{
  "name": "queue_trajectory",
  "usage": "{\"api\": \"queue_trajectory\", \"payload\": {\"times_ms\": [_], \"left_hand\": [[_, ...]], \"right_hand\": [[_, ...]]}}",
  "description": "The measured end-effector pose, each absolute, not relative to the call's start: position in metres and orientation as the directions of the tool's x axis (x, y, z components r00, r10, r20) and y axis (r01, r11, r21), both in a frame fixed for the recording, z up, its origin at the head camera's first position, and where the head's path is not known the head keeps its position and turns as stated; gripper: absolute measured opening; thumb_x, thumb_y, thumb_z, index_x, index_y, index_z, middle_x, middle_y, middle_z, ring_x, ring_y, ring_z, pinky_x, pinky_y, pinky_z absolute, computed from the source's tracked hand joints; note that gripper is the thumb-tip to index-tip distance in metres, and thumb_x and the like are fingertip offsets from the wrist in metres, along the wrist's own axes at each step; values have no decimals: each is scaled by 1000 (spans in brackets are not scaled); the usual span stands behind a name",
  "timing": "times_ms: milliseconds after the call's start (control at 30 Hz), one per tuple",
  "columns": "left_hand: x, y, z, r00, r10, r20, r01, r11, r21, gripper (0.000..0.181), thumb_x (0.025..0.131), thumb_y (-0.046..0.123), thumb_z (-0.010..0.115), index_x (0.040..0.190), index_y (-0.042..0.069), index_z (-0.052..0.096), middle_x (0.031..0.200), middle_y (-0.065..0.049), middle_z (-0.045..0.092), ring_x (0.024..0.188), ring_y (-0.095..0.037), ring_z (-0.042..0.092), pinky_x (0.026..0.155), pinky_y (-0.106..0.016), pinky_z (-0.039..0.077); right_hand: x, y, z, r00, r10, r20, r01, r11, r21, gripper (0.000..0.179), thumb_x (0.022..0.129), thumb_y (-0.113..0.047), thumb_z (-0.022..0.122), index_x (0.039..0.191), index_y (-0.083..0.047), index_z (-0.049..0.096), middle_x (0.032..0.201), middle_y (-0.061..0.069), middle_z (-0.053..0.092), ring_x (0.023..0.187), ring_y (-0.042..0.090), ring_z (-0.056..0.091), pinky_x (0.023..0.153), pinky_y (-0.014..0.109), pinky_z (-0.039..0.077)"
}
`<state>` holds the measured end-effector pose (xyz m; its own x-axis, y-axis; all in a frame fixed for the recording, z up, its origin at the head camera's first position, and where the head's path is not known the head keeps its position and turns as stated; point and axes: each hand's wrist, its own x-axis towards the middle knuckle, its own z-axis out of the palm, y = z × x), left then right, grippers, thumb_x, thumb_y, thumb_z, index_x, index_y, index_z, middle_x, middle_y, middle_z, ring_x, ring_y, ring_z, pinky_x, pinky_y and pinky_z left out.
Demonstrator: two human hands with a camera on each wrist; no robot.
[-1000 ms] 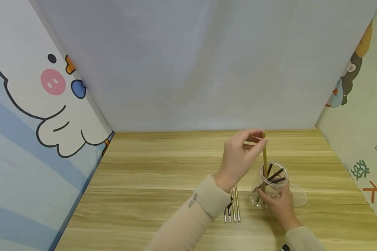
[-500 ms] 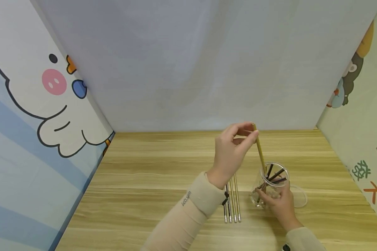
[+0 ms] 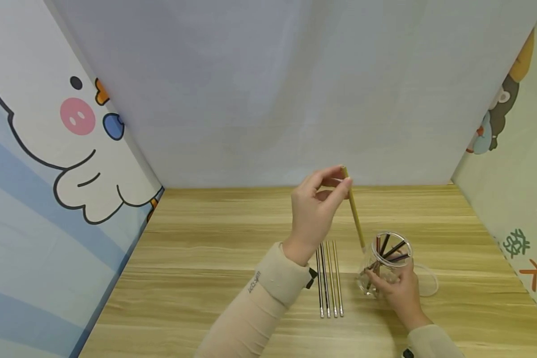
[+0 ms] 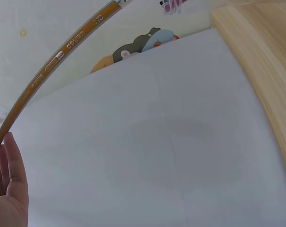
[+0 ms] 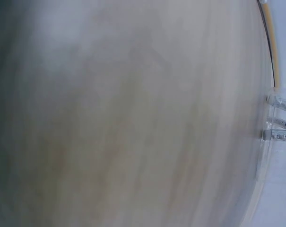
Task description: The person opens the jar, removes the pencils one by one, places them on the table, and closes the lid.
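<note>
We record: left hand, thumb and fingers pinching a yellow pencil near its upper end, tilted, beside the jar. Right hand, curled round a clear jar of several leaning pencils. Left of it, on the wood-grain table, we count four pencils in a row: two dark, two gold. Just right, a pale ring.

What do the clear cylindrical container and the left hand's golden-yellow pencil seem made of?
Clear cylindrical container: plastic or glass, glossy; pencils show through, highlights gleam.
Golden-yellow pencil: glossy paint, given shaft sheen; wood underneath likely but hidden.
</note>
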<state>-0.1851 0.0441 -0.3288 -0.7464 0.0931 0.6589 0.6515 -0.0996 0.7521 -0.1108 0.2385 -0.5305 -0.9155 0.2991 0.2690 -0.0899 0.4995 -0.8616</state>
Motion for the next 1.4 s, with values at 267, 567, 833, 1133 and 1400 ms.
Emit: {"api": "queue_trajectory", "payload": {"times_ms": [267,567,833,1133,1400], "left_hand": [[-189,37,-337,-785,92,613,612,-45,790,28,91,3,69,115,-11,65,102,-25,69,86,-34,70,68,-26,61],[-195,28,-353,-843,99,529,532,6,847,27,90,4,71,115,-9,66,102,-23,70,85,-33,69,67,-26,61],[-200,20,-371,-887,88,453,456,26,889,27,89,4,72,113,-8,68,101,-24,70,83,-35,70,65,-26,61],[-205,13,-400,-941,76,329,334,69,940,29,89,5,72,115,-7,68,102,-21,71,85,-31,70,67,-31,62],[-205,7,-429,-980,36,196,199,185,962,28,90,12,73,116,0,71,106,-14,73,72,-19,69,62,-25,59]], "right_hand": [[-111,240,-532,-919,297,259,-86,491,-867,78,73,-5,83,137,1,39,126,25,63,105,-20,40,99,10,32],[-111,241,-535,-917,295,270,-87,514,-853,76,74,-6,83,136,2,40,123,24,64,105,-21,39,102,22,38],[-113,240,-536,-899,289,329,-134,533,-836,75,71,-2,83,133,4,42,116,9,65,105,-22,43,96,1,29],[-112,241,-535,-904,293,311,-124,518,-847,75,72,-3,83,134,4,41,118,24,65,104,-22,41,95,6,31],[-112,240,-534,-899,297,321,-128,524,-842,73,71,-2,84,132,4,43,114,14,66,103,-22,43,94,3,30]]}}
